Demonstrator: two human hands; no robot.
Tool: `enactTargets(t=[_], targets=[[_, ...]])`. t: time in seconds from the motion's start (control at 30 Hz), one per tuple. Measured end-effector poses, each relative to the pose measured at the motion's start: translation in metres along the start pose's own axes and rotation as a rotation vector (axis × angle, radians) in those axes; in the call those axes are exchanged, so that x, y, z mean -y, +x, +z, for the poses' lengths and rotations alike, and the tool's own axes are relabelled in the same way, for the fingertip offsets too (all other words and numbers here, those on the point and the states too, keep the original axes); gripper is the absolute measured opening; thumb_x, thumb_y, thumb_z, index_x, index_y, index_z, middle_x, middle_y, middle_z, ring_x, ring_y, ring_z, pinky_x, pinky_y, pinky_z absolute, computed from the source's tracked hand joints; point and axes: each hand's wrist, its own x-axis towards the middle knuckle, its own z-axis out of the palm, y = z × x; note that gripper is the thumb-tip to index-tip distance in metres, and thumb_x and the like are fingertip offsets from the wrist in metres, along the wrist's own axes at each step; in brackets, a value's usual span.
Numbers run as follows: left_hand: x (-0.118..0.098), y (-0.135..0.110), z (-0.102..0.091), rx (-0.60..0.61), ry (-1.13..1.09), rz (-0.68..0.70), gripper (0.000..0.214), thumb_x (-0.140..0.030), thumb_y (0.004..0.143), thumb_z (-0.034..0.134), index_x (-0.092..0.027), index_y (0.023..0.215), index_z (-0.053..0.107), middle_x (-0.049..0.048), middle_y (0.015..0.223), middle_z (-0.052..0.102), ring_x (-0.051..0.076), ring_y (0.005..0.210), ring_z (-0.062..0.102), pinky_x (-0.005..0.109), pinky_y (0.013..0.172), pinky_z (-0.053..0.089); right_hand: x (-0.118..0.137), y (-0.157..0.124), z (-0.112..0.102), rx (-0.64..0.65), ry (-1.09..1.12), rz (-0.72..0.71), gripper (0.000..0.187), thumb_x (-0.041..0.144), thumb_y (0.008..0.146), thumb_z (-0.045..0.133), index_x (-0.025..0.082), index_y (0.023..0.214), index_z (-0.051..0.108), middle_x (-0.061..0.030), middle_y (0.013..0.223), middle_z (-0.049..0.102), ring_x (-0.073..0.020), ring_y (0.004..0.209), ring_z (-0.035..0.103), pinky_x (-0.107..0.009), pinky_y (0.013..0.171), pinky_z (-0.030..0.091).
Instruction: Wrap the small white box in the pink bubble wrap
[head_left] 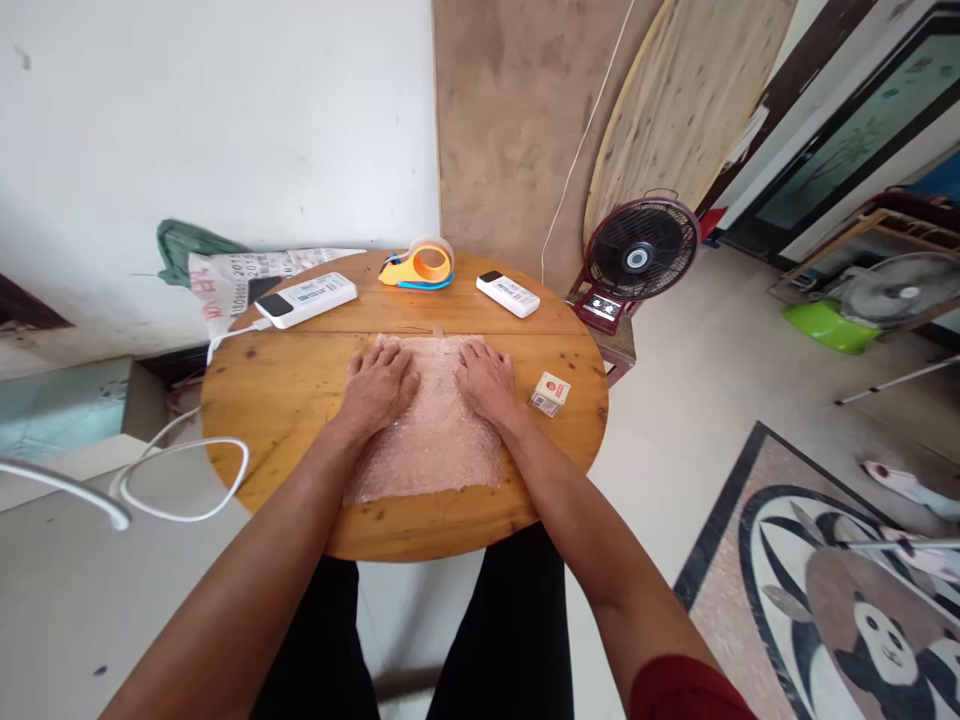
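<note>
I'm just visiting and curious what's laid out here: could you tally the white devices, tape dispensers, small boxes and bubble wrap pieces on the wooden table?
White devices: 2
Tape dispenser: 1
Small box: 1
Bubble wrap piece: 1
Total: 5

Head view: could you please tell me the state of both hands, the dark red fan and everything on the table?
Left hand: open, palm down
Right hand: open, palm down
Bubble wrap: spread flat
Tape dispenser: loaded with tape
Left white device: cable plugged in
Right white device: no cable visible
Small box: top closed
Dark red fan: upright; running or not, unclear
</note>
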Motion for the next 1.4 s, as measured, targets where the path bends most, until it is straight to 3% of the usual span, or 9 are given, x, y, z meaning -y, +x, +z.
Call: enactTargets(t=[0.53,0.9,1.1,1.2,1.3,1.4], targets=[[0.004,0.002,0.007,-0.034,-0.001,-0.035,0.047,-0.042,0.093,0.034,-0.018,0.13,0.051,0.0124,0.144,0.046,0.034,0.136,0.035,0.051,0.109,0.028,-0.002,0.001,0.005,-0.011,0.017,0.033,0.034,0.029,0.096,0.037,0.016,0.124,0.053,-0.0131,0.137,0.052,-0.0241,0.125,0.043,-0.04,0.1,0.03],[0.003,0.002,0.0,-0.049,-0.003,-0.016,0.041,-0.042,0.091,0.038,-0.018,0.115,0.062,0.0135,0.136,0.053,0.032,0.131,0.041,0.051,0.106,0.032,-0.002,0.001,0.001,-0.006,0.045,0.038,0.035,0.031,0.097,0.036,0.016,0.124,0.053,-0.0119,0.138,0.052,-0.0238,0.125,0.043,-0.041,0.101,0.031],[0.003,0.002,-0.005,-0.013,0.016,-0.044,0.043,-0.043,0.092,0.037,-0.02,0.119,0.061,0.0137,0.137,0.052,0.033,0.132,0.039,0.054,0.106,0.032,-0.004,0.002,0.006,-0.022,0.029,0.032,0.035,0.032,0.097,0.035,0.017,0.123,0.053,-0.0115,0.136,0.053,-0.0239,0.123,0.045,-0.041,0.1,0.031],[-0.006,-0.005,-0.02,0.031,0.061,-0.038,0.046,-0.043,0.093,0.037,-0.019,0.128,0.056,0.0158,0.145,0.044,0.036,0.138,0.032,0.059,0.107,0.029,-0.004,0.002,0.008,-0.027,0.03,0.034,0.035,0.033,0.097,0.035,0.017,0.123,0.053,-0.0112,0.136,0.053,-0.0237,0.124,0.044,-0.041,0.1,0.032],[-0.026,-0.021,-0.032,0.081,0.087,0.054,0.052,-0.044,0.093,0.039,-0.018,0.136,0.05,0.0154,0.15,0.039,0.034,0.142,0.028,0.055,0.112,0.024,-0.004,0.001,0.007,-0.04,0.042,0.034,0.037,0.034,0.097,0.037,0.017,0.126,0.051,-0.0111,0.137,0.052,-0.0241,0.124,0.043,-0.041,0.099,0.032],[-0.047,-0.042,-0.029,0.144,0.065,0.151,0.059,-0.052,0.09,0.044,-0.021,0.14,0.047,0.0141,0.155,0.032,0.034,0.144,0.023,0.054,0.115,0.018,-0.004,-0.001,0.005,-0.051,0.052,0.032,0.037,0.035,0.097,0.037,0.017,0.127,0.05,-0.0118,0.136,0.052,-0.0245,0.123,0.045,-0.041,0.099,0.032]])
